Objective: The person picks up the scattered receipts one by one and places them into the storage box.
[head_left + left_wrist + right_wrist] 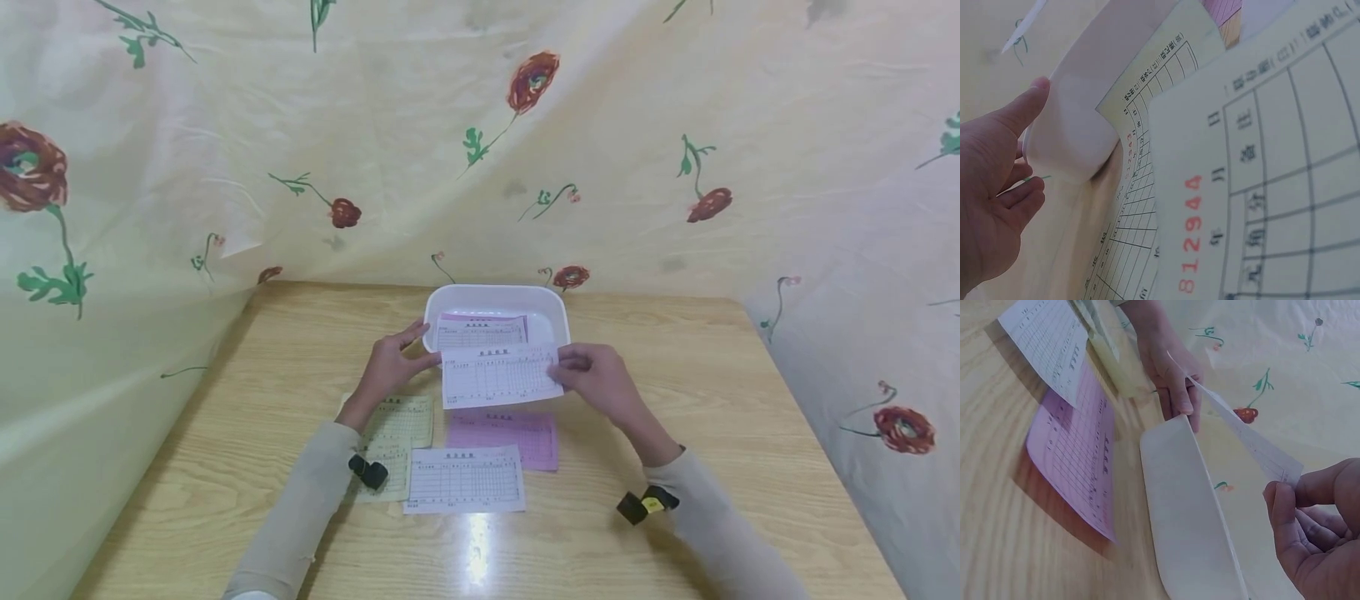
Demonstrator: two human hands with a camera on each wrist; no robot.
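A white form (498,375) hangs over the near rim of the white tray (551,312), pinched at its right edge by the right hand (600,383); the left hand (390,367), fingers spread, touches its left edge. Three more slips lie on the wooden worktop (675,467), floral cloth walling three sides. The left wrist view alone shows a red serial number

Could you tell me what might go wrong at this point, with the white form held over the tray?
The white form is held only at its ends, the right hand pinching one edge and the left hand at the other, so it may sag or slip before it reaches the white tray. It could also land askew on the pink form already inside. The sleeves pass close over the loose forms on the table and might sweep them out of place.
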